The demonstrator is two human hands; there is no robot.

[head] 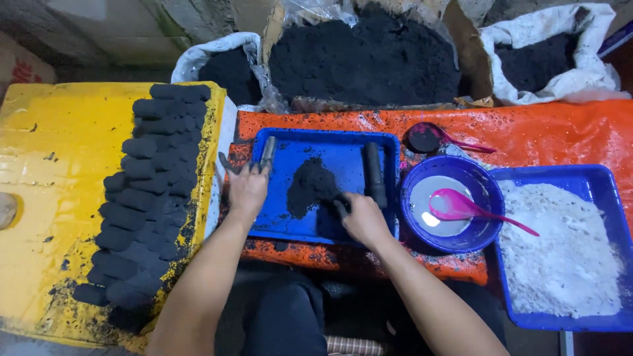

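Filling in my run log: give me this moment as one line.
left hand: grips grey metal tube | right hand: touches black powder pile | blue plastic tray: holds both, plus black cylinder

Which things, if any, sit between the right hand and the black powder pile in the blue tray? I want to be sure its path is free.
Nothing visible does. The right hand rests at the edge of the black powder pile in the blue tray; the dark cylinder lies beside it, off to the right.

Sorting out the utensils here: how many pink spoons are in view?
2. One pink spoon lies in the blue bowl of white liquid; another, coated in black powder, lies on the orange surface behind it.
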